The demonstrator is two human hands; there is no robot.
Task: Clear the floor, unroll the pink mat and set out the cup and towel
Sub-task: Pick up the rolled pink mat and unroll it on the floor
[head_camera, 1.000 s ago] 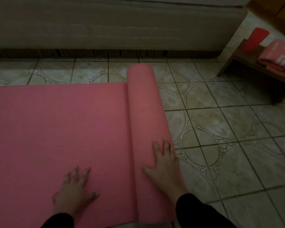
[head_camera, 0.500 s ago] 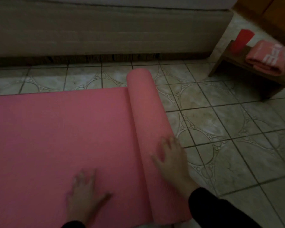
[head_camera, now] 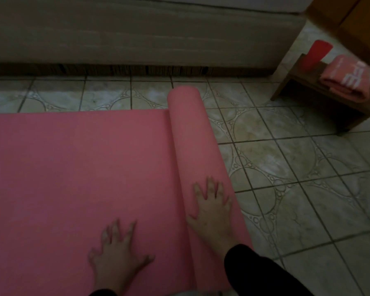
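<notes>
At the bottom of the frame the person's left hand (head_camera: pixel 119 255) lies flat with fingers spread on the unrolled part of the pink mat (head_camera: pixel 79 178), palm down and gripping nothing. Just to its right, the right hand (head_camera: pixel 212 210), in a dark sleeve (head_camera: pixel 256 272), rests open on top of the still-rolled part of the mat (head_camera: pixel 192 142), fingers splayed over the curve without closing around it. The flat sheet fills the lower left of the frame, and the roll runs from the bottom centre up toward the middle. Patterned floor tiles (head_camera: pixel 286 178) spread across the right side and in a strip beyond the mat. At the upper right a small wooden desk (head_camera: pixel 348 116) stands on the tiles, well apart from the mat; on it sit a red cup (head_camera: pixel 315 54) and, beside it to the right, a folded pink towel (head_camera: pixel 346 79) with white lettering. Across the top of the frame runs the pale side of a bed (head_camera: pixel 137 37).
</notes>
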